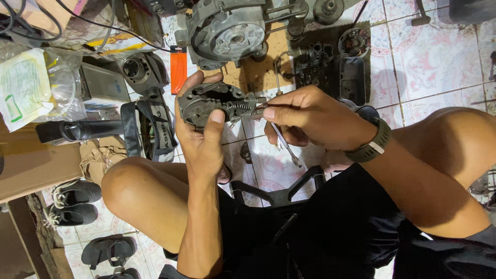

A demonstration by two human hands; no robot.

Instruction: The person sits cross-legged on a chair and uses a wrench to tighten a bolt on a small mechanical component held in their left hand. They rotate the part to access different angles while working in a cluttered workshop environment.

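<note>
Clamped in the left hand (202, 135) is a small dark grey cast-metal housing with a coil spring (214, 102), thumb pressed on its front face, held up above the bare knees. Right hand (305, 120) pinches a slim silver metal tool (283, 143) closed between fingers and thumb, its tip right at the spring end of the housing. Judging by this, the part is open and mid-work: spring seated but being hooked or set, covers off. Plenty left, since a large round grey engine casing (230, 32) and black small parts lie scattered on the patterned tiled floor (434, 62) beyond. Room is tight: knees flank both forearms, parts crowd ahead, clear tile only far right.
</note>
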